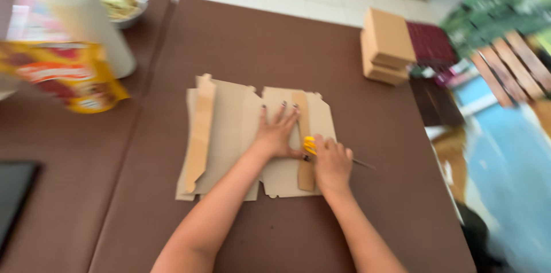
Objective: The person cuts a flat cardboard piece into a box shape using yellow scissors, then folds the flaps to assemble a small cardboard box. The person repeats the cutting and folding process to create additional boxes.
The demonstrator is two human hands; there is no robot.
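two hands work mid-surface [373, 215] on flat cardboard [235, 129], bare brown room on every side. left hand [277, 133] presses it, fingers spread wide. right hand [332, 165] grips yellow scissors [310, 145], whose blade tip points right, long axis across the cardboard's right edge. stacked boxes [385, 46] sit well apart.

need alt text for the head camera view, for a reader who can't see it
Seen from above, a left hand presses flat on a flattened cardboard sheet on a brown table, while the right hand grips yellow-handled scissors beside it. A stack of small cardboard boxes sits at the far right; the picture is motion-blurred.
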